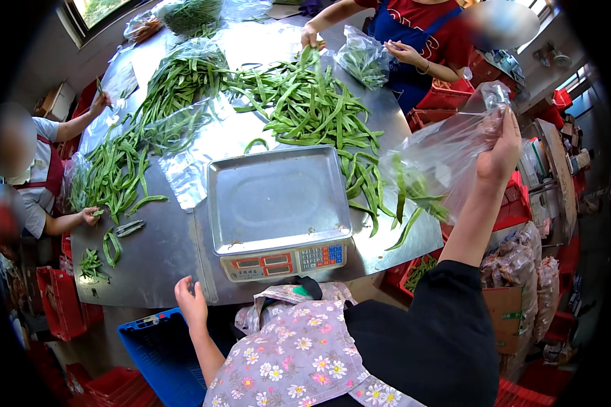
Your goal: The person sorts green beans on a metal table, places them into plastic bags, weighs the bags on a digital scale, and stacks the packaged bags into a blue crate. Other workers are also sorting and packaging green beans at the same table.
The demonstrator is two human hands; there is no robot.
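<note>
Loosely, beans [312, 102] strew the table [159, 251] amid crates [56, 305]

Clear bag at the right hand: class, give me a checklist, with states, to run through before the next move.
1. Right hand holding up the clear bag: ok.
2. Every nearby green bean inside the bag: cannot tell; plastic and overlapping pods confuse it.
3. Bag resting on the scale pan: not ok; it is off to the pan's right.
4. Scale displays readable: cannot tell; too small here.
5. Left hand free: ok; nothing visible in it, near the table's near edge.
</note>
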